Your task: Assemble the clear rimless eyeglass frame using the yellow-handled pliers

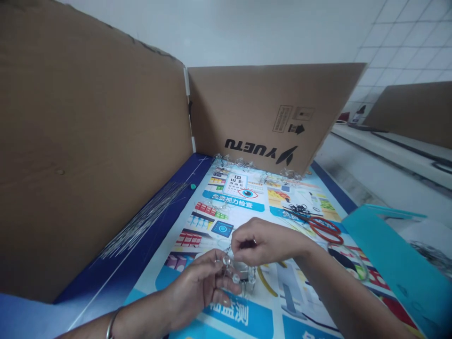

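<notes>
My left hand (pixel 194 285), with a metal bangle at the wrist, grips a small frame of clear beads on wire (pixel 236 278) between thumb and fingers. Its beads look round and glassy, and part of it is covered by the fingers. My right hand (pixel 263 242) is closed in a pinch at the frame's upper edge. What sits between those fingertips is too small and too hidden to name. Both hands are low over the printed sheet (pixel 261 301), right beside each other.
Cardboard panels (pixel 106 136) stand left and behind. Thin straight wires (pixel 148 216) lie left. Red-handled scissors (pixel 326 229) rest near black loops (pixel 298 211). A teal box (pixel 391 263) stands right. Several clear beaded pieces (pixel 243 163) line the back panel.
</notes>
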Tool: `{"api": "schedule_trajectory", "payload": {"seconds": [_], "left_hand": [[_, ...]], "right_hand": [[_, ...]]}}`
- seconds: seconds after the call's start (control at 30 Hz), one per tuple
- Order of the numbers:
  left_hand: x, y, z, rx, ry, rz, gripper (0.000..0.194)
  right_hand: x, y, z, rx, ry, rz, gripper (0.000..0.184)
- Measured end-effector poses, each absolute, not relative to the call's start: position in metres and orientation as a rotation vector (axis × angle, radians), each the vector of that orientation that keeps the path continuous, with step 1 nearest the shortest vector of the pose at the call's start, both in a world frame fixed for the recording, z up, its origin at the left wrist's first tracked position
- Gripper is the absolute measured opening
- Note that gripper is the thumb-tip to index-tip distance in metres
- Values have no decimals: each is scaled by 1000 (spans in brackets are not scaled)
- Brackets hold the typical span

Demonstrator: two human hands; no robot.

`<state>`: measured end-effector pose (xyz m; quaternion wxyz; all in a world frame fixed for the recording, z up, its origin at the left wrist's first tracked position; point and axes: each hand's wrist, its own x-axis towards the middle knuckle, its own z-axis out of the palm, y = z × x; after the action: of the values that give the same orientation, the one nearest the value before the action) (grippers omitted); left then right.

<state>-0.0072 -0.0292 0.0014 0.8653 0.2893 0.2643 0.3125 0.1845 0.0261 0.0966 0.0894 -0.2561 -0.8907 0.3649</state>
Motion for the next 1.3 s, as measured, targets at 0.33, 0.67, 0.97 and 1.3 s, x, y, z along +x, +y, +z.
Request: {"api": "schedule_trajectory", "payload": {"seconds": [0.33,0.67,0.97,1.3], "left_hand": [[-5,-29,5,584,587,693,8],[-4,-29,6,540,581,676,5],[-4,-28,-4,489,364,715,12],[-3,-31,-2,445,299,665,7]], "right_hand": [[186,28,92,-766,-2589,1138,8],[185,26,94,-808,-2560,1165,7],[183,25,95,-803,-2548,1200,6],[179,23,96,-773,-2581,1164,5]]}}
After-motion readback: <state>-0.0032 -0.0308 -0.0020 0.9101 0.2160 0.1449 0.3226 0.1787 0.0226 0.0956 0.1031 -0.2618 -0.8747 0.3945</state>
